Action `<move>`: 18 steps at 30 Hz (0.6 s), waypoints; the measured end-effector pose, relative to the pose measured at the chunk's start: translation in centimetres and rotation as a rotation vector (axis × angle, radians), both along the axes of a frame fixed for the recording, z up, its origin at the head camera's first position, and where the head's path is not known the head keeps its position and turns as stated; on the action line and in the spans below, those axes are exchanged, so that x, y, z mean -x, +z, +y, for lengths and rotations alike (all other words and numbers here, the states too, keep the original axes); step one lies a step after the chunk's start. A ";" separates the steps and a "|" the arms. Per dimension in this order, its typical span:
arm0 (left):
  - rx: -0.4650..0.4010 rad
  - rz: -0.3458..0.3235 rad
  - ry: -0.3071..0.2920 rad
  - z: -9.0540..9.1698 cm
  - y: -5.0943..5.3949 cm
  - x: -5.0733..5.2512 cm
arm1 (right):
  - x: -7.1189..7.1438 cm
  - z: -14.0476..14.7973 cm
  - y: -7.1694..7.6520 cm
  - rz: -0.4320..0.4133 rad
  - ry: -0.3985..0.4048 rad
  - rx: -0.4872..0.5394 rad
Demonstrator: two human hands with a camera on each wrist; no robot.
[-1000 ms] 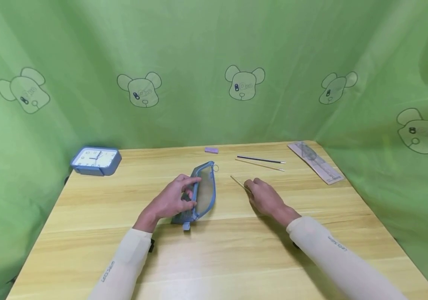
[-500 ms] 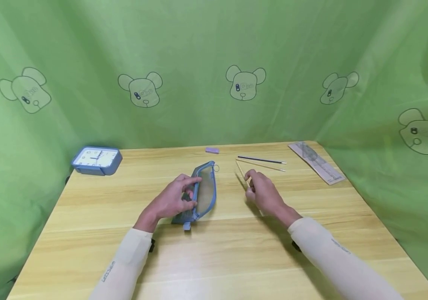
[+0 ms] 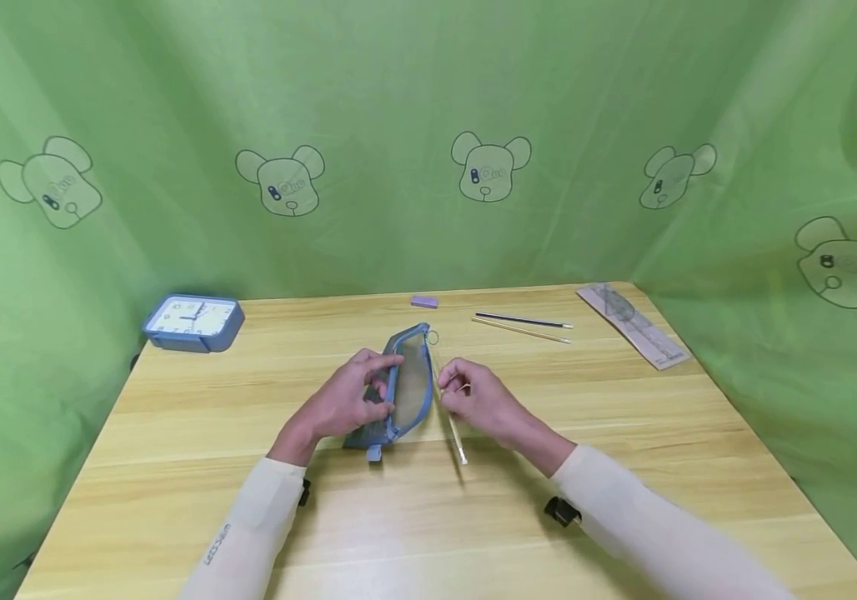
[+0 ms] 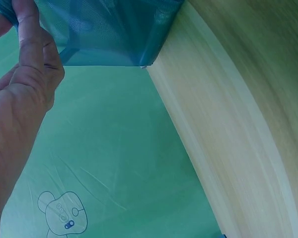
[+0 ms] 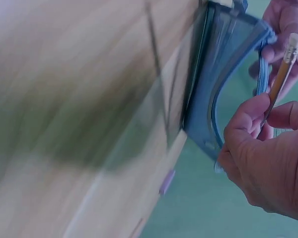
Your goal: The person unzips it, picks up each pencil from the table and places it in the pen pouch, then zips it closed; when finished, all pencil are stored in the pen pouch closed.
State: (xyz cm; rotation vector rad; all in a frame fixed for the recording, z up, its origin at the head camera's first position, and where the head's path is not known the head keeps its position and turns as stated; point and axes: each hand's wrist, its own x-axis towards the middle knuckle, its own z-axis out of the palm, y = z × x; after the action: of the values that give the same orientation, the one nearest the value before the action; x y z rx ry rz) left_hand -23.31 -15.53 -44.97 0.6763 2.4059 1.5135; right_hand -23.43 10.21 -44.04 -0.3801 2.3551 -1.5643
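A blue mesh pencil case (image 3: 429,400) stands on the table with its zipped mouth spread wide. My left hand (image 3: 349,396) pinches the near-left edge of that mouth between thumb and fingers; the left wrist view shows the same hand (image 4: 32,64) gripping the mesh (image 4: 104,29). Just right of the case, my right hand (image 3: 477,400) holds a yellow pencil (image 3: 455,433) by its middle, eraser end toward me. In the right wrist view the pencil's eraser (image 5: 294,40) points up, and the fingers (image 5: 251,114) pinch the shaft beside the mouth. The pencil's tip is hidden there.
A dark pencil (image 3: 522,319) and another yellow pencil (image 3: 522,330) lie behind the right hand. A purple eraser (image 3: 424,301) sits at the back edge. The blue clock (image 3: 194,322) is back left, a packaged ruler set (image 3: 633,325) back right. Green curtain (image 3: 383,233) surrounds the table.
My right hand has moved left with the yellow pencil, from the open table to beside the case, and the pencil has turned more upright in view. The left hand keeps its place.
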 end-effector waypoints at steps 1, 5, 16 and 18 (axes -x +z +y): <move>0.000 0.000 0.001 0.0 0.0 0.0 | -0.1 -0.3 -0.1 -0.020 0.007 0.014; -0.001 -0.007 0.004 0.1 -0.1 -0.1 | -0.2 -1.4 -0.4 -0.076 -0.001 0.035; 0.010 0.014 -0.008 0.2 -0.1 -0.1 | 0.8 -2.4 -0.7 -0.146 -0.126 0.013; 0.027 0.032 -0.013 0.2 -0.1 0.0 | 1.1 -2.4 -0.8 -0.155 -0.137 0.012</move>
State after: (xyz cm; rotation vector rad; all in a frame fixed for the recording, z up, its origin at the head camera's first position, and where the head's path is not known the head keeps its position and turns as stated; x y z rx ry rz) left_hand -23.28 -15.28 -45.11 0.7142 2.4361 1.4742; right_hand -24.51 7.77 -44.81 -0.0967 2.2954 -1.6060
